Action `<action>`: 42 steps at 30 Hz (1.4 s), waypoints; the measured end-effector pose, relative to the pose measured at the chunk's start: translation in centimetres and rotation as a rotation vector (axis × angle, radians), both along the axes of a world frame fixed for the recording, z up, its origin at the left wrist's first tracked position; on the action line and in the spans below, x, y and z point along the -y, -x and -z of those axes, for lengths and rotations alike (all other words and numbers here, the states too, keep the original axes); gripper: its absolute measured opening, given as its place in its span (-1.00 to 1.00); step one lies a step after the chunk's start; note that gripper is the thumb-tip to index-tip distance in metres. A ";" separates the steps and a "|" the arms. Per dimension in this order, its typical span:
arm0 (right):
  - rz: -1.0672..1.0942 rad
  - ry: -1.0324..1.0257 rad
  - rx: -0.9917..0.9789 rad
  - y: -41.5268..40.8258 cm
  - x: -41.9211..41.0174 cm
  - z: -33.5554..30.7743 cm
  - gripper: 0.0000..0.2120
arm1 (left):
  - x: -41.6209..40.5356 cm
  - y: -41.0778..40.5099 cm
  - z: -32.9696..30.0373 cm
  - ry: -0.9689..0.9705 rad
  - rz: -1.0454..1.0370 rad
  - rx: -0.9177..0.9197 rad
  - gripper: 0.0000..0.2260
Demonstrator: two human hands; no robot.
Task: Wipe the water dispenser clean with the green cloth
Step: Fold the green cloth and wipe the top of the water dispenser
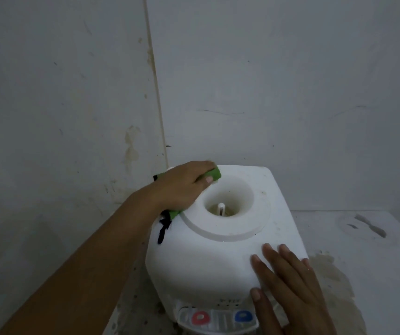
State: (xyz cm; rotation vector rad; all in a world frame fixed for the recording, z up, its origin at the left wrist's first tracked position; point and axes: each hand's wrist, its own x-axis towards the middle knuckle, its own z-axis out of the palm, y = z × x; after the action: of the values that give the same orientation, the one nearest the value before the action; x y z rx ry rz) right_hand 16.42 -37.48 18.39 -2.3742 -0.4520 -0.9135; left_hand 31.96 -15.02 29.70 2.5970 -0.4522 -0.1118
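Observation:
A white water dispenser point(208, 257) stands in the corner, seen from above, with a round bottle well point(228, 201) in its top and a red tap point(200, 317) and a blue tap point(243, 316) at its front. My left hand point(182, 186) presses the green cloth point(214, 174) flat on the dispenser's top at the far left rim of the well. The cloth's black edge and string point(163, 226) hang over the left side. My right hand point(288, 284) rests with straight fingers on the dispenser's front right corner.
Two stained white walls meet in a corner point(160, 117) right behind the dispenser. It stands on a speckled light counter point(375, 262) with a brownish stain at the right. A round faint mark point(361, 226) lies on the counter at the far right.

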 end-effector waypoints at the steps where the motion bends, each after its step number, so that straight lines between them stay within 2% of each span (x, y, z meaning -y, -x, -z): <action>1: 0.004 0.008 0.007 0.0 0.0 0.0 -0.58 | -0.5 1.3 0.5 0.006 -0.005 0.028 -0.57; 5: 0.010 -0.001 0.010 -0.2 -0.2 -0.2 -0.60 | -1.7 4.6 1.6 0.033 -0.017 0.083 -0.56; 10: 0.010 0.005 -0.019 0.1 -0.1 0.1 -0.52 | 0.1 1.3 0.3 -0.024 -0.007 0.037 -0.57; 16: 0.008 -0.012 -0.053 0.1 -0.3 -0.4 -0.54 | 0.6 -0.9 -0.6 0.137 -0.082 -0.017 -0.66; 21: -0.006 -0.042 -0.067 0.7 -0.3 -0.5 -0.59 | -1.1 5.2 1.5 0.060 -0.194 0.104 -0.54; 25: 0.005 -0.061 -0.111 1.1 -0.5 -0.6 -0.58 | -1.4 11.1 4.0 0.069 -0.195 0.187 -0.49; 28: -0.001 -0.048 -0.110 1.3 -0.5 -0.5 -0.58 | -0.5 14.8 6.5 -0.045 -0.191 0.375 -0.49; 32: -0.009 -0.023 -0.105 1.5 -0.4 -0.6 -0.58 | 2.3 17.0 8.7 -0.085 -0.083 0.578 -0.56; 36: -0.014 -0.027 -0.124 1.6 -0.4 -0.7 -0.58 | 2.6 17.3 9.3 -0.168 0.049 0.670 -0.61; 38: -0.020 -0.023 -0.137 1.6 -0.3 -0.8 -0.58 | 1.3 17.2 9.9 -0.122 0.006 0.666 -0.59; 42: -0.018 -0.028 -0.160 1.5 -0.5 -0.9 -0.57 | -0.6 17.3 11.2 0.114 -0.200 0.679 -0.58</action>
State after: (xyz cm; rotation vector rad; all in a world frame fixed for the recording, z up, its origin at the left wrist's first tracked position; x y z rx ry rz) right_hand 14.88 -37.01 19.32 -2.3906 -0.3944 -0.7103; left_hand 14.68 -14.37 18.55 2.4936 -0.4038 0.8558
